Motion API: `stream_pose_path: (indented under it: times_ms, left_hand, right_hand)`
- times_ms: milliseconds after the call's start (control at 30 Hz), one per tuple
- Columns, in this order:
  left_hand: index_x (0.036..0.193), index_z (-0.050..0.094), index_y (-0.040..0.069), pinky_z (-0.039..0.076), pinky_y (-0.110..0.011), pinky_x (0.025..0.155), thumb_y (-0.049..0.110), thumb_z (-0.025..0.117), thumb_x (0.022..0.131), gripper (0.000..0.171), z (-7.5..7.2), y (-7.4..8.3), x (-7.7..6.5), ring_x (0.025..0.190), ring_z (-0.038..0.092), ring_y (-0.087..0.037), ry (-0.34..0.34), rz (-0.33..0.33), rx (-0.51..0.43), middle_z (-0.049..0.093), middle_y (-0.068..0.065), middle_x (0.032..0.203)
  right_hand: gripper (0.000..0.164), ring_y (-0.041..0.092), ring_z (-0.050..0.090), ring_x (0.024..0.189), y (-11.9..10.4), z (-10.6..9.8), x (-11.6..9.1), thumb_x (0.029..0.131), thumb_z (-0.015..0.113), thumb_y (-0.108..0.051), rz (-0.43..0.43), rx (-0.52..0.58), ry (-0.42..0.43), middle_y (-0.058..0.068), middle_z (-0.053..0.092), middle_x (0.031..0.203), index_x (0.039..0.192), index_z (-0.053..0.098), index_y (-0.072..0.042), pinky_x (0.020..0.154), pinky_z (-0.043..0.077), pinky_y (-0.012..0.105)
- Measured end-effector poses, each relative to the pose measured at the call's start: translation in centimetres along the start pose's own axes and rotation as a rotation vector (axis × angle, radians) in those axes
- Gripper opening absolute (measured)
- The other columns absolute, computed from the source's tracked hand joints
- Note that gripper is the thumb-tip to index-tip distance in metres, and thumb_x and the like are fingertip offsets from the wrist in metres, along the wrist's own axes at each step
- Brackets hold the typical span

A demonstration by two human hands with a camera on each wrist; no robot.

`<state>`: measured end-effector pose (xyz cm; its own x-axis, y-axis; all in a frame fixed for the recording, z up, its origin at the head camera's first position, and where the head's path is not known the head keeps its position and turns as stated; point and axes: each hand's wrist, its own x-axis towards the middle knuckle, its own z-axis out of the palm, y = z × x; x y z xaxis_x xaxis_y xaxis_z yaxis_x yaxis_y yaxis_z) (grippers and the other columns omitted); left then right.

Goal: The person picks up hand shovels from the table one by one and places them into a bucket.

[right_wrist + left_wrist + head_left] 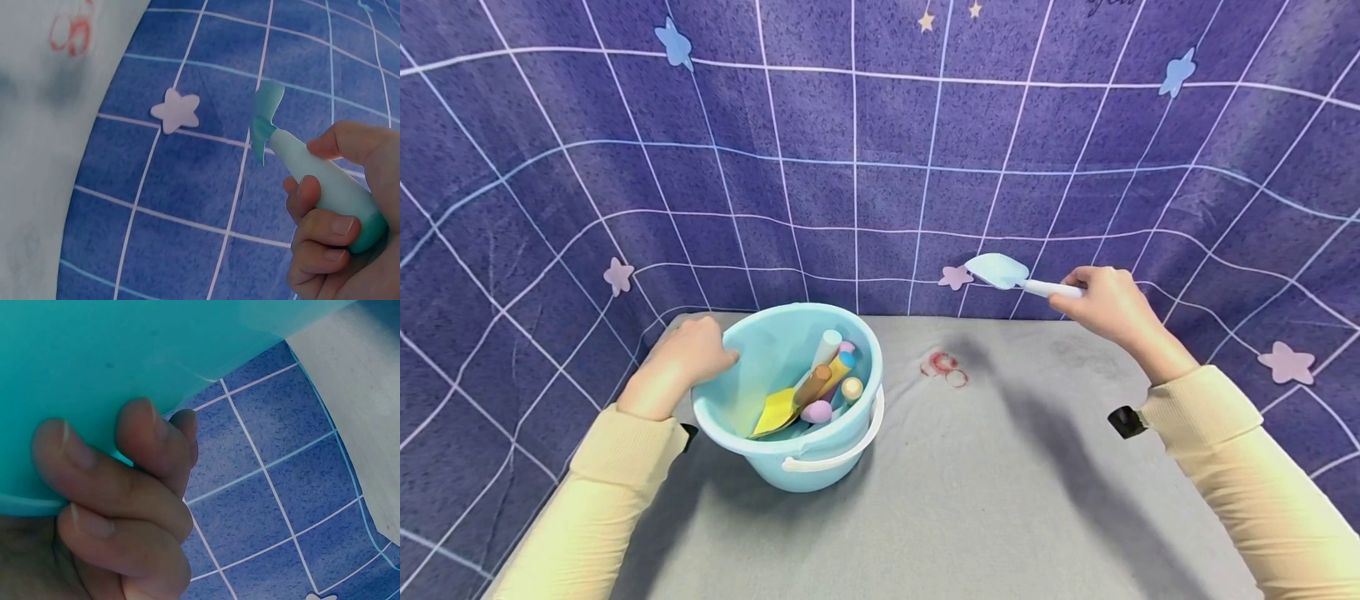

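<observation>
A light blue bucket [760, 454] stands tilted on the grey cloth at the left in the head view. My left hand [688, 357] grips its rim on the left side; in the left wrist view, curled fingers [125, 494] press against the bucket wall [94, 362]. Several toys lie inside, among them a yellow blade [775, 410] with a brown handle [812, 385]. At the right, my right hand [1108, 304] holds a toy shovel [997, 271] by its pale handle [325, 178], raised above the cloth, its light blue blade pointing left.
Grey cloth [940, 483] covers the surface, with red ring marks [943, 363] near the middle back. A purple gridded curtain with stars [895, 200] hangs behind and along both sides. The bucket's white carrying handle [842, 457] hangs down at its front.
</observation>
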<state>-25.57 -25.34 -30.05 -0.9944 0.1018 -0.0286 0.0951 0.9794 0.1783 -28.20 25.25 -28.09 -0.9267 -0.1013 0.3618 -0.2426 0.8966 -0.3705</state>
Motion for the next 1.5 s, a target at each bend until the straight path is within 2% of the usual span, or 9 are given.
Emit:
stream_pose_path:
  times_ms: [600,967,1500]
  left_hand:
    - [0.064,0.054,0.003,0.043,-0.035,0.054,0.020,0.056,0.080,0.023,0.1,-0.2,0.1,0.061,0.052,-0.025,0.013,-0.001,-0.004,0.052,-0.010,0.065]
    - [0.063,0.053,0.004,0.043,-0.033,0.052,0.019,0.056,0.080,0.023,0.2,-0.2,0.2,0.059,0.051,-0.024,0.015,0.006,-0.008,0.051,-0.009,0.063]
    - [0.064,0.054,0.003,0.043,-0.033,0.052,0.020,0.056,0.080,0.024,0.2,-0.2,0.2,0.059,0.052,-0.023,0.011,-0.002,-0.007,0.051,-0.010,0.064]
  right_hand:
    - [0.023,0.019,0.046,0.053,-4.2,0.8,-0.3,0.077,0.063,-0.027,-0.033,0.060,0.011,0.002,0.058,0.064,0.091,0.069,-0.009,0.046,0.035,0.032]
    - [0.019,0.017,0.045,0.052,-6.8,1.7,-0.3,0.079,0.064,-0.025,-0.146,0.101,0.001,0.002,0.058,0.064,0.089,0.069,-0.010,0.048,0.035,0.031]
    - [0.016,0.015,0.045,0.053,-10.1,2.4,-0.7,0.077,0.069,-0.025,-0.252,0.184,-0.008,-0.001,0.059,0.066,0.088,0.069,-0.013,0.050,0.037,0.030]
